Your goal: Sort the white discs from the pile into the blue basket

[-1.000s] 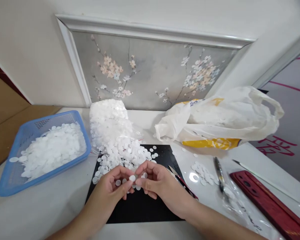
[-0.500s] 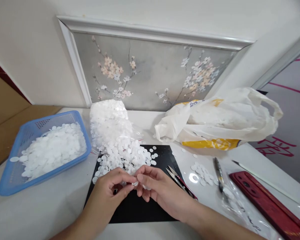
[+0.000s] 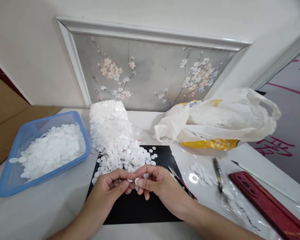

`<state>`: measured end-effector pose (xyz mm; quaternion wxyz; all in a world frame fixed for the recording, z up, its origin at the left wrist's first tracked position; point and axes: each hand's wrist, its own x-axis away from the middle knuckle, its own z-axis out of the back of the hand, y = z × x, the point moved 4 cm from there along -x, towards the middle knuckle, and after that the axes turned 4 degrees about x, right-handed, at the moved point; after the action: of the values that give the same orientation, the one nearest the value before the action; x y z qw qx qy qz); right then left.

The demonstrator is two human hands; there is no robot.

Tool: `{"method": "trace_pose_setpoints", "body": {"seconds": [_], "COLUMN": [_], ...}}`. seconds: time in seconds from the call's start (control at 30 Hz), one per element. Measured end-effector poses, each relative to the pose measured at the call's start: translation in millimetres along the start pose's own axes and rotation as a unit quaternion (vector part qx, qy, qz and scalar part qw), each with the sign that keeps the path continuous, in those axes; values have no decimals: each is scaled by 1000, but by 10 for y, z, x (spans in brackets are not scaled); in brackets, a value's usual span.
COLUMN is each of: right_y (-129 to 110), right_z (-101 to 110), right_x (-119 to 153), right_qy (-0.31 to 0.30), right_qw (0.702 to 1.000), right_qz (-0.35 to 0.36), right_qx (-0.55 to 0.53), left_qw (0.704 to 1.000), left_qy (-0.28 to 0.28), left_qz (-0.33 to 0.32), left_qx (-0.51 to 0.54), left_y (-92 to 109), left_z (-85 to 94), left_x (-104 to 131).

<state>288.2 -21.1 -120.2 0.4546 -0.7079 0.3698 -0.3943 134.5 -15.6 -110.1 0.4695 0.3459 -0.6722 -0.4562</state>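
- The left hand and the right hand are meeting fingertip to fingertip just above the black mat, near its middle.
- Both hands are curling in, fingers pinching together around small white discs; one disc is showing between the fingertips of the two hands, another is sitting at the right hand's thumb.
- Just beyond the fingers, a loose heap of white discs is spilling from a clear bag onto the far edge of the mat.
- Small scissors with a red grip are lying just beside the right hand, at the mat's right edge.
- Farther right on the white bench, a small scatter of discs is lying near a dark pen, and a dark red case is resting by the edge.
- To the left, well apart from the hands, a blue basket is holding many more white discs.
- Behind, a white and yellow plastic bag is slumping against the wall, below a framed flower painting.
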Motion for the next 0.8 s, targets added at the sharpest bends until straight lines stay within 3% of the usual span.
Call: {"method": "trace_pose_setpoints", "body": {"seconds": [0.17,0.3,0.5,0.63,0.8], "right_y": [-21,-74,-162,-186,-172], "right_z": [74,101,150,160,110], "right_x": [-10,-16,2,26,65], "right_qy": [25,29,47,36,44], "right_qw": [999,999,999,987,913], "right_qz": [15,17,-10,-19,41], "right_qx": [17,-9,22,155,403], "left_qw": [994,986,989,996,995], "left_qy": [16,27,7,37,69], "left_qz": [59,66,60,34,-15], "left_qx": [92,151,139,77,-74], "left_y": [-4,9,17,50,123], "left_z": [-33,-46,-5,95,197], "left_x": [42,55,27,1,12]}}
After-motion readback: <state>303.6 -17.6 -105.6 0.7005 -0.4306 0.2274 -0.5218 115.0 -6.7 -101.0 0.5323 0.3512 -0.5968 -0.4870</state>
